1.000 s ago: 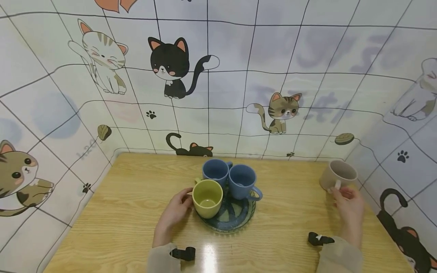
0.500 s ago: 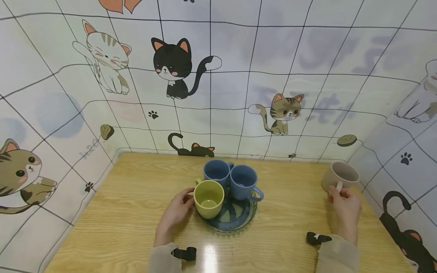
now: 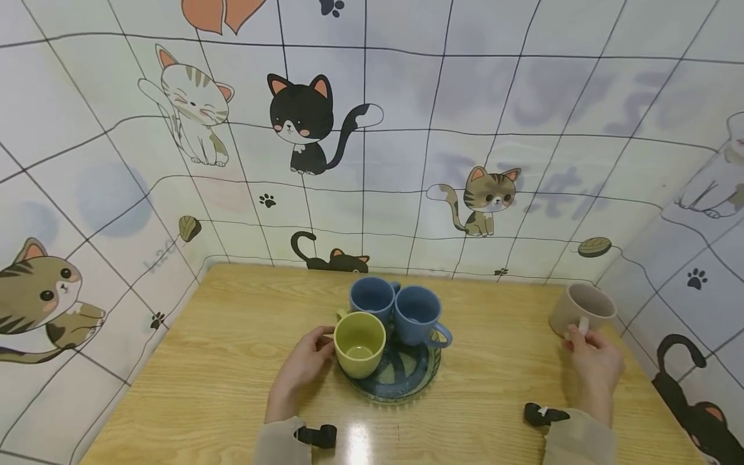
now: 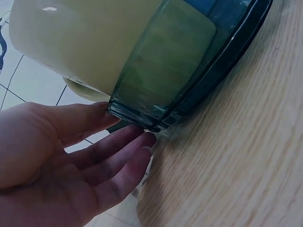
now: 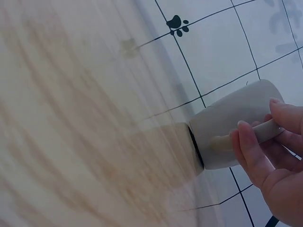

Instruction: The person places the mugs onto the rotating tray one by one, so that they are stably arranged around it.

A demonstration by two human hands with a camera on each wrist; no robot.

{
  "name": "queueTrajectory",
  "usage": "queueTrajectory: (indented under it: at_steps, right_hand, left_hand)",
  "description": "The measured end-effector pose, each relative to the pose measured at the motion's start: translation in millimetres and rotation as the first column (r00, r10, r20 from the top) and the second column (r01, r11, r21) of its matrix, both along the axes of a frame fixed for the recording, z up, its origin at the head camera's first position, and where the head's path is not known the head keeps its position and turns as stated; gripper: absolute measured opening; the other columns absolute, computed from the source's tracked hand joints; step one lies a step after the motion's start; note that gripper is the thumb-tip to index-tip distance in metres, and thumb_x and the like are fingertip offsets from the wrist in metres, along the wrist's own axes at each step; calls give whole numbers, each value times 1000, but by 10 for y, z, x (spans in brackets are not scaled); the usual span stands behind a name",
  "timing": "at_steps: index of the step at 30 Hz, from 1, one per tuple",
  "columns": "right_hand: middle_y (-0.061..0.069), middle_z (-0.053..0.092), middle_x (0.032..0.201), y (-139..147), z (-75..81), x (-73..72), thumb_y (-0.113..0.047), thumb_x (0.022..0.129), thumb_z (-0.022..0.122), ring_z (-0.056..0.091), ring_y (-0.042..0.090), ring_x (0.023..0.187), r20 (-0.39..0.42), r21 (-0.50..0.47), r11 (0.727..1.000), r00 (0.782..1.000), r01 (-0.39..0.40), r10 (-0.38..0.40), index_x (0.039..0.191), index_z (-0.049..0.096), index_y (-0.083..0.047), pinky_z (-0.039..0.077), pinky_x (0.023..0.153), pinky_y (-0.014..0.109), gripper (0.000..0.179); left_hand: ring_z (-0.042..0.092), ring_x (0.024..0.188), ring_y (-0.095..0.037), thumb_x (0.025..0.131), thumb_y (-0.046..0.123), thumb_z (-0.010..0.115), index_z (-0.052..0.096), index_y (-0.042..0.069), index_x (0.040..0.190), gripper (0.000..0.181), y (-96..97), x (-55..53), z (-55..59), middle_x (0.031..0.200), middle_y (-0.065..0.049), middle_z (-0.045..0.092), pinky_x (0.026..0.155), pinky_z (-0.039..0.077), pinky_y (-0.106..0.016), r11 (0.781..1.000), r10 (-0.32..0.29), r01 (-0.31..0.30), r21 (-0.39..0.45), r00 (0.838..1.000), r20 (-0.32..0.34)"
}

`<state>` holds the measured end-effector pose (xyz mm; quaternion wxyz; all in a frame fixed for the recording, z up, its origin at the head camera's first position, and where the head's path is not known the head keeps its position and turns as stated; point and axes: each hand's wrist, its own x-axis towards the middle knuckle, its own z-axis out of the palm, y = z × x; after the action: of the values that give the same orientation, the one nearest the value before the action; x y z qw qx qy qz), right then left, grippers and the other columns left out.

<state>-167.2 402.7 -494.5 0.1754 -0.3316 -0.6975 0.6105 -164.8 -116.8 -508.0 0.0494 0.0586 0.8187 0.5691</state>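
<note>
At the middle of the table, a glass plate [image 3: 401,389] with a blue-green pattern carries a yellow-green mug [image 3: 360,342] and two blue mugs [image 3: 372,298], all upright. My left hand [image 3: 308,361] is at the plate's left side, beside the yellow-green mug. In the left wrist view, the thumb and fingertips of that hand pinch the edge of the glass plate [image 4: 156,90]. Far to the right, a beige mug [image 3: 572,310] stands upright near the table's back right corner. My right hand [image 3: 595,361] pinches its handle [image 5: 267,130] between thumb and fingers.
Pale sheets printed with grid lines and cartoon cats [image 3: 301,116] rise behind the wooden table [image 3: 494,361] and along both sides. The right-hand sheet stands close beside the beige mug. Black straps [image 3: 316,436] circle both wrists over the sleeves.
The head view has shifted slightly, so the scene sits a little lower and further right. Both hands stay at the plate and the beige mug, which keep their places on the table.
</note>
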Motion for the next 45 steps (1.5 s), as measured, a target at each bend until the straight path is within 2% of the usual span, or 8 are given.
queueTrajectory:
  at_steps: [6,11,22,27,30,35,38,45]
  right_hand:
    - [-13,69,69,-6,30,37,-40,86,73,64,-4,65,27,2,1000,1000,-11,11,110,70,-11,41,63,7,38]
    - [-15,71,71,-19,54,41,-51,85,70,56,-9,81,80,73,997,997,-26,20,107,73,-20,33,80,14,37]
    - [-9,69,81,-255,200,107,-27,82,80,69,4,69,-162,-145,989,987,-6,-18,95,76,-12,47,71,9,20]
    - [-9,72,82,-326,245,181,-33,83,78,68,1,73,-123,-144,989,992,-10,-8,105,74,-13,29,110,26,30]
    - [-9,72,82,-367,241,236,-34,83,77,68,1,73,-117,-133,991,993,-19,3,106,73,-11,19,115,37,33]
    - [-10,70,75,-464,234,311,-33,83,78,68,1,69,-125,-44,999,992,0,-6,98,76,-8,39,90,19,29]
    - [-9,71,72,-543,235,357,-33,84,78,68,1,66,-135,22,1000,991,-1,4,96,76,-5,40,70,15,30]
    - [-7,71,75,-738,234,478,-32,85,76,68,3,67,-130,67,998,991,-20,29,101,74,-2,40,71,12,34]
  left_hand:
    - [61,89,-19,98,2,55,61,0,121,24,10,-5,-27,96,-8,65,76,50,-34,1000,-2,2,-29,1000,-26]
    - [59,90,-18,98,4,56,64,3,118,22,26,-20,5,95,-5,64,80,49,-36,999,10,-11,-45,1000,-14]
    - [60,101,-24,97,3,56,67,1,111,17,27,-70,40,106,-9,66,90,47,-44,996,57,-59,-69,998,-36]
    - [60,108,-29,98,5,56,66,1,110,16,28,-54,30,110,-11,66,95,45,-48,995,71,-71,-66,997,-11]
    - [60,108,-29,98,6,57,65,1,111,17,31,-43,21,109,-10,67,96,44,-48,995,77,-78,-60,997,-5]
    - [61,107,-28,99,8,55,59,0,125,27,28,-33,11,111,-12,67,96,45,-47,997,68,-67,-45,998,16]
    - [62,107,-27,100,8,55,55,0,133,34,15,-29,5,112,-12,67,96,45,-47,996,66,-65,-58,997,28]
    - [61,106,-25,99,7,55,55,1,135,36,3,-29,24,108,-9,68,97,44,-48,997,35,-34,-69,999,20]
